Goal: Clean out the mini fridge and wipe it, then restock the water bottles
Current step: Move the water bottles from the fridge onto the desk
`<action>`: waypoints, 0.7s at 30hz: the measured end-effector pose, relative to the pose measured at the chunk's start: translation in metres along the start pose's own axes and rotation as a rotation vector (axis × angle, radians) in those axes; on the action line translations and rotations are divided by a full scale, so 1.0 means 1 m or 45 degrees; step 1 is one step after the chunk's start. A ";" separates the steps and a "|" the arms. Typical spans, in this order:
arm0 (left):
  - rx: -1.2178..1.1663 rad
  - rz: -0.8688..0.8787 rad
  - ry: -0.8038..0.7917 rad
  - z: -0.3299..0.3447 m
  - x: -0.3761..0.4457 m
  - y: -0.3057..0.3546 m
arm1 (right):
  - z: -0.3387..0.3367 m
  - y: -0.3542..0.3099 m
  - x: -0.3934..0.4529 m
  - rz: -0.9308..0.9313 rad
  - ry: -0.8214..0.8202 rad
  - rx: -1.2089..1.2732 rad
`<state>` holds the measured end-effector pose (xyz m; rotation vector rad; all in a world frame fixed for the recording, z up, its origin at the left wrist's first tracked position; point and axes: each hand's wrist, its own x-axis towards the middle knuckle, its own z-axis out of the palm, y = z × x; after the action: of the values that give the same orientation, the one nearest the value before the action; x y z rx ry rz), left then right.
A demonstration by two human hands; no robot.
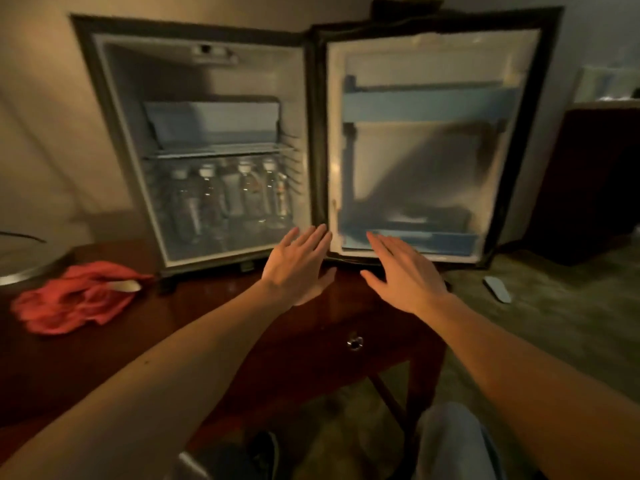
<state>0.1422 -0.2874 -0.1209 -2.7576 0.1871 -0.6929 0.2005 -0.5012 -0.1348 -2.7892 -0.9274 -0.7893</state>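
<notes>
While the grey mini fridge (194,147) stands open on the dark wooden table (214,306), clear plastic water bottles (230,199) line its lower shelf; my left hand (298,268) and right hand (405,275) hover flat-fingered, holding nothing.

Your mini fridge (194,39) stands on the desk (214,306) with its door (433,140) swung wide open to the right, showing pale inner walls and blue door shelves. Four clear water bottles (228,199) with white caps stand upright in a row on the fridge floor, below a wire shelf (218,150). Your red cloth (76,296) lies crumpled on the desk, left of the fridge.
</notes>
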 end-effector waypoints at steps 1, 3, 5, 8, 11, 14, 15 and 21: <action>0.014 -0.036 -0.012 0.000 -0.007 -0.015 | 0.000 -0.016 0.013 -0.037 0.009 0.030; 0.038 -0.100 -0.037 0.003 -0.019 -0.045 | 0.003 -0.045 0.038 -0.111 0.015 0.073; 0.055 -0.156 -0.050 0.006 -0.029 -0.072 | 0.007 -0.067 0.061 -0.160 0.008 0.124; 0.083 -0.225 -0.066 0.009 -0.040 -0.110 | 0.016 -0.093 0.092 -0.218 0.001 0.169; 0.055 -0.320 -0.075 0.017 -0.042 -0.147 | 0.023 -0.114 0.123 -0.246 -0.024 0.234; -0.029 -0.464 -0.035 0.024 -0.036 -0.178 | 0.035 -0.135 0.156 -0.193 -0.077 0.338; -0.062 -0.521 -0.017 0.025 -0.033 -0.187 | 0.039 -0.144 0.167 -0.168 -0.083 0.377; -0.200 -0.774 0.049 0.042 -0.006 -0.225 | 0.062 -0.190 0.232 -0.162 -0.129 0.503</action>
<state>0.1689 -0.0620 -0.0889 -2.9589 -0.6412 -0.9017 0.2753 -0.2084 -0.0845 -2.4621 -1.1440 -0.4218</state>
